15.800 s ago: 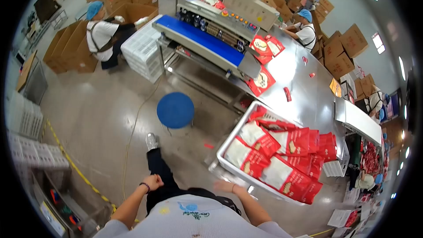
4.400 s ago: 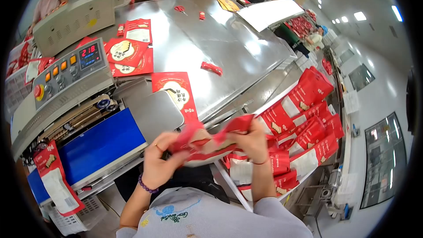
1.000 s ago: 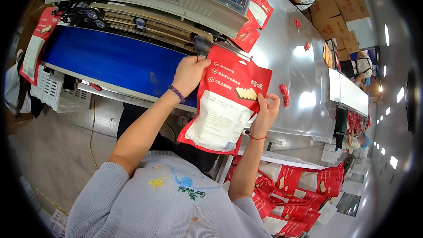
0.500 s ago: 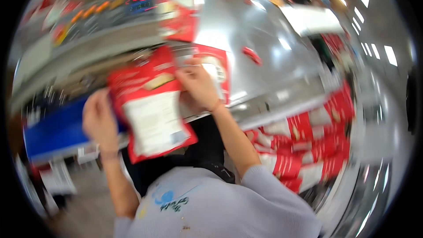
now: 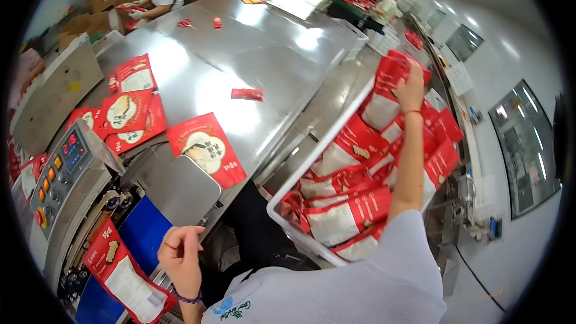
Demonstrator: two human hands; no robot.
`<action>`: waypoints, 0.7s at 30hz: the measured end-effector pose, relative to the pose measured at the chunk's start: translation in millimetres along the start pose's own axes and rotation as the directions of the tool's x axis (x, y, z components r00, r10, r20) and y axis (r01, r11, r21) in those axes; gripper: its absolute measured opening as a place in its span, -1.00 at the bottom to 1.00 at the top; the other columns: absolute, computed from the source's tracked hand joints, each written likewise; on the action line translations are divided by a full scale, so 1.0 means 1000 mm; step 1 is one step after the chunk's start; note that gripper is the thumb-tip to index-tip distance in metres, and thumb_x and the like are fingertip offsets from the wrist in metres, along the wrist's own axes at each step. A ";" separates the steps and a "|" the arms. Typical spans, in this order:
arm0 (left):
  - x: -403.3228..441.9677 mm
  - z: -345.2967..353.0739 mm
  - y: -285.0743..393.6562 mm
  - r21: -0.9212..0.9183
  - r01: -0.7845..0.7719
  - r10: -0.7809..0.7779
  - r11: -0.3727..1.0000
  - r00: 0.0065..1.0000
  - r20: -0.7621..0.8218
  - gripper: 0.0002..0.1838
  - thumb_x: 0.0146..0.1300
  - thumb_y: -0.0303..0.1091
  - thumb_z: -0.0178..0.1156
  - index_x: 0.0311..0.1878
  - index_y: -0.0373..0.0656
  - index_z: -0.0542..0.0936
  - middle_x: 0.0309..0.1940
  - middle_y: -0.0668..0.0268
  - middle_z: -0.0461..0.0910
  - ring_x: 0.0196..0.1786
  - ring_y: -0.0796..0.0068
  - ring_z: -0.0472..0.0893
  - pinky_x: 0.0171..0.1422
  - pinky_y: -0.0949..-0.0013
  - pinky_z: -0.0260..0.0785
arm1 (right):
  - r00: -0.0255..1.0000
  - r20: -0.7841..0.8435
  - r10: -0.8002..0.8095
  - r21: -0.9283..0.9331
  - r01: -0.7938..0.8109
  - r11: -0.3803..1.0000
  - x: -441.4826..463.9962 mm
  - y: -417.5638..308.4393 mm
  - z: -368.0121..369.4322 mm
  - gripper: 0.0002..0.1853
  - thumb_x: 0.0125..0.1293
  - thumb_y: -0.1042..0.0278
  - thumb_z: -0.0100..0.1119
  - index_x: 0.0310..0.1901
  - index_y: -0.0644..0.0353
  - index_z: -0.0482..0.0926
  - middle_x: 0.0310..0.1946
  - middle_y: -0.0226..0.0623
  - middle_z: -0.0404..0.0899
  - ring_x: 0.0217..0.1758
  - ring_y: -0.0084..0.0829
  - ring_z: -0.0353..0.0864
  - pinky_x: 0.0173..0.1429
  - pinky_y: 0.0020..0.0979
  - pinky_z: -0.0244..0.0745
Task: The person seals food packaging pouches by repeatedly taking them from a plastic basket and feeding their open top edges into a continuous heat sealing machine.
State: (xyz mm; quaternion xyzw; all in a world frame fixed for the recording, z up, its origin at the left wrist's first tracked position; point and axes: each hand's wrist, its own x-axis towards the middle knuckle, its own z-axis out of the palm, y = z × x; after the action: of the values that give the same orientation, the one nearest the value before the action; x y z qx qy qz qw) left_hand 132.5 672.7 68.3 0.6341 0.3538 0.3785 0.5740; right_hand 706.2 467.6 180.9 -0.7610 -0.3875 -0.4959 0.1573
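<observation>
With one red-and-white pouch [image 5: 133, 282] now in the band sealer [image 5: 84, 195], my left hand [image 5: 182, 261] curls empty fingers while my right hand [image 5: 410, 89] grasps another pouch [image 5: 383, 99] at the white crate [image 5: 273, 205], work apparently shifting there.

Has the right hand [image 5: 410, 89] at the top of a plump red pouch [image 5: 382, 105], whitish below, tilted at the far end of the white crate [image 5: 321, 146] among similar pouches [image 5: 348, 219]. Shows a red-and-white pouch [image 5: 129, 279] slanting across the blue belt [image 5: 149, 228], near left.
</observation>
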 end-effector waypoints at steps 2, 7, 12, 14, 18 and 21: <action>0.002 0.009 0.001 0.006 0.023 -0.023 1.000 0.999 0.045 -0.84 0.40 -0.48 0.15 -0.29 -0.29 0.67 -0.44 0.46 0.49 -0.51 0.79 0.36 -0.44 0.65 0.08 | 0.952 0.258 0.165 0.273 -0.235 0.933 -0.001 0.020 0.005 -0.34 0.16 0.68 0.09 0.36 0.16 0.35 0.22 -0.10 0.46 -0.22 -0.33 0.61 0.04 -0.33 0.55; -0.001 0.012 0.007 0.089 0.028 -0.038 0.996 0.993 0.113 -0.86 0.36 -0.52 0.17 -0.29 -0.31 0.70 -0.48 0.43 0.49 -0.47 0.72 0.45 -0.41 0.60 0.18 | 0.994 0.110 0.003 0.104 -0.015 0.994 -0.021 0.052 0.083 -0.19 0.26 0.32 0.34 0.48 0.13 0.14 0.29 -0.15 0.42 -0.16 -0.21 0.66 0.02 -0.24 0.56; -0.011 -0.008 0.001 0.116 0.013 -0.024 0.993 0.995 0.093 -0.88 0.35 -0.49 0.20 -0.25 -0.25 0.72 -0.49 0.40 0.51 -0.49 0.69 0.47 -0.40 0.58 0.23 | 0.937 0.225 0.269 0.059 -0.288 0.956 -0.004 0.011 0.053 -0.62 0.38 0.24 0.22 0.14 0.25 0.50 0.02 -0.11 0.59 0.06 -0.08 0.60 0.10 -0.22 0.48; -0.016 -0.011 -0.003 0.073 0.057 -0.060 0.996 0.997 0.039 -0.89 0.34 -0.47 0.22 -0.22 -0.21 0.73 -0.50 0.38 0.52 -0.50 0.66 0.48 -0.40 0.56 0.26 | 0.993 0.054 0.105 0.047 -0.108 0.993 0.009 -0.023 0.021 -0.70 0.40 0.26 0.20 0.04 0.27 0.54 -0.07 -0.11 0.61 -0.03 -0.10 0.63 0.03 -0.25 0.51; -0.014 -0.024 0.003 0.112 -0.059 0.048 0.992 0.994 0.098 -0.80 0.25 -0.46 0.32 -0.06 -0.18 0.69 -0.34 0.36 0.55 -0.36 0.62 0.54 -0.31 0.55 0.37 | 0.990 -0.139 -0.023 0.171 0.047 0.984 0.043 -0.135 -0.082 -0.81 0.36 0.38 0.28 -0.12 0.31 0.56 -0.23 -0.15 0.59 -0.23 -0.20 0.60 -0.09 -0.32 0.51; -0.007 -0.022 0.019 0.158 -0.356 0.343 0.921 0.934 0.104 -0.53 0.14 -0.47 0.38 0.16 -0.16 0.58 -0.08 0.27 0.53 -0.17 0.48 0.56 -0.10 0.45 0.46 | 0.981 -0.195 0.001 0.319 0.063 0.946 0.042 -0.229 -0.139 -0.83 0.30 0.46 0.33 -0.18 0.32 0.55 -0.29 -0.18 0.55 -0.31 -0.28 0.53 -0.19 -0.37 0.47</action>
State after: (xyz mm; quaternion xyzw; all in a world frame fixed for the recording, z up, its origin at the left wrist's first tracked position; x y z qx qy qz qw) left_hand 110.5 675.2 87.9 0.7485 0.2452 0.4184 0.4522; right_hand 456.3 547.6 248.4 -0.6670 -0.4585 -0.4994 0.3091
